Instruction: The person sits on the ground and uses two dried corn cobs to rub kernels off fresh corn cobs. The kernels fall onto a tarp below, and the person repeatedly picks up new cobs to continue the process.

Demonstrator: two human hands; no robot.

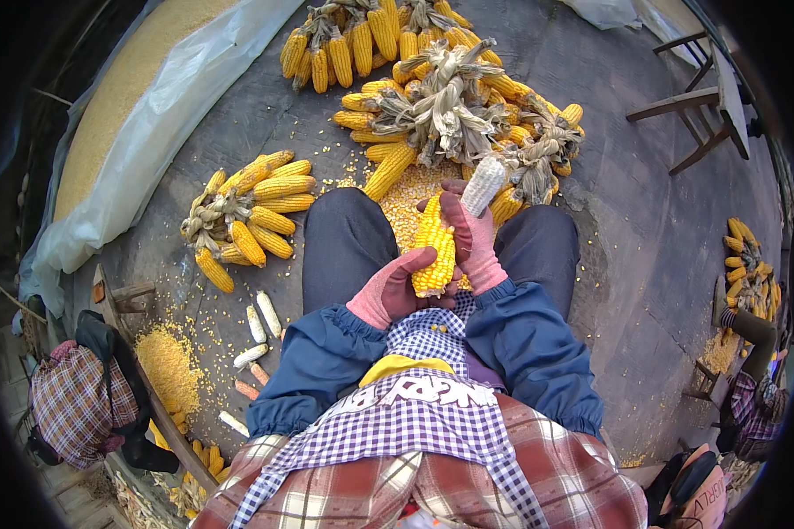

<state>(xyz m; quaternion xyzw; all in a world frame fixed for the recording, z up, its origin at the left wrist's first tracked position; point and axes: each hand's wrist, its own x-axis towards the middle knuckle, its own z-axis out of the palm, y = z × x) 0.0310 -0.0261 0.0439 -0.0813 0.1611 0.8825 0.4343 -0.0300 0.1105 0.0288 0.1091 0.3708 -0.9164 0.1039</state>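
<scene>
Both my hands wear pink gloves with dark red palms. My left hand (397,284) grips the lower end of a yellow ear of corn (433,248), held between my knees. In my right hand (468,231) is a bare whitish corncob (483,185), its tip pointing up and away; the fingers of that hand also touch the ear. Behind the ear, a pile of loose kernels (403,205) lies on the dark floor. Bundles of corn ears tied by twisted dry husks (450,125) rise beyond it. Part of my left fingers is hidden beneath the ear.
A tied bundle of ears (258,211) and several stripped cobs (268,314) lie at left. Plastic sheeting (165,112) edges a grain heap at upper left. A wooden chair (695,99) is at upper right. Other people sit at lower left (83,403) and far right (754,403).
</scene>
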